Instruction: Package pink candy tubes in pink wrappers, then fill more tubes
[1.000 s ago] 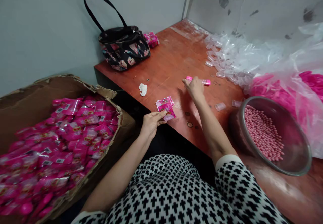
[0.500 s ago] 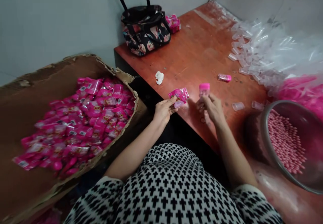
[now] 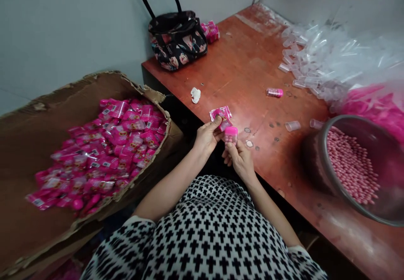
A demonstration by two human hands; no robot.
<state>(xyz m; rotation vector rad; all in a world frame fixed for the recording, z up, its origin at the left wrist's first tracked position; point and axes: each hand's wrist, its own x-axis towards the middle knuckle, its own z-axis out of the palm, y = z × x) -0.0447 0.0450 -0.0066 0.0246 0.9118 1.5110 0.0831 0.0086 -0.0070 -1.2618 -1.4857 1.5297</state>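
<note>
Over the table's near edge, my left hand point(image 3: 206, 138) pinches a shiny pink printed wrapper point(image 3: 221, 114) between thumb and fingers. Close beside it, my right hand point(image 3: 240, 158) grips a small clear container point(image 3: 231, 135) with a pink cap and pink balls inside. The capped end points away from me and is right by the wrapper's near end; whether the two touch I cannot tell. Another filled, pink-capped container point(image 3: 274, 92) lies on the red-brown table point(image 3: 240, 74). Two empty clear tubes, one a loose tube point(image 3: 293, 125), lie near the tub.
To the left, a torn cardboard box point(image 3: 41, 107) holds many pink packets point(image 3: 120, 137). At right stands a grey tub point(image 3: 328, 162) of pink balls point(image 3: 353, 166). Behind it are piled clear tubes point(image 3: 303, 57) and pink pieces point(image 3: 378, 103). A floral handbag point(image 3: 178, 40) sits at the back.
My right hand has moved left with the pink-capped container, bringing it up to the wrapper. My left hand still holds the wrapper in nearly the same place. The view has shifted slightly.
</note>
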